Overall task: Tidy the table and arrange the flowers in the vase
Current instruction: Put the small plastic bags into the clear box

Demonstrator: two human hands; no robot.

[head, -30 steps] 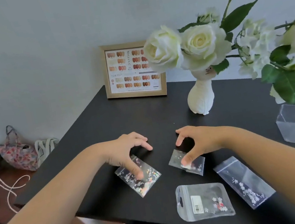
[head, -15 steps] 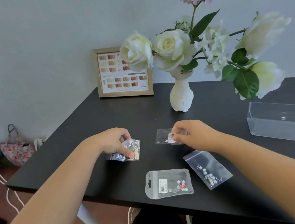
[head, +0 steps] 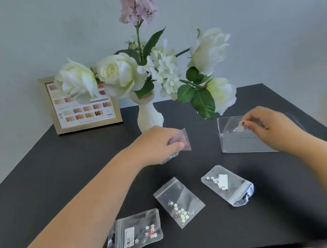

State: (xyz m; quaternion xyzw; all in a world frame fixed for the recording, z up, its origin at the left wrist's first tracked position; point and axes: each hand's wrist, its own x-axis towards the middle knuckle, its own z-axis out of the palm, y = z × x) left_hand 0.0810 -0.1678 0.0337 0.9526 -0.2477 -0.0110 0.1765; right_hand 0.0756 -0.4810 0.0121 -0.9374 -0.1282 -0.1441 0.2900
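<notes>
On the tabletop [head: 39,188], the frame [head: 85,115] stands behind-left of the vase [head: 149,117], the box [head: 245,140] right, three bags [head: 180,202] in front.

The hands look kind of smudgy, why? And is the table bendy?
Head view: the right hand and the little bag in the left hand are blurred, as moving things look. The packets lying flat look sharper. The wide lens curves the table edges; soft even light, no glare.

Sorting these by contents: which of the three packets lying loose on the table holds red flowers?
The leftmost packet, nearest the table's front edge, with a barcode sticker. The other two, middle and right, show only white flowers.
</notes>
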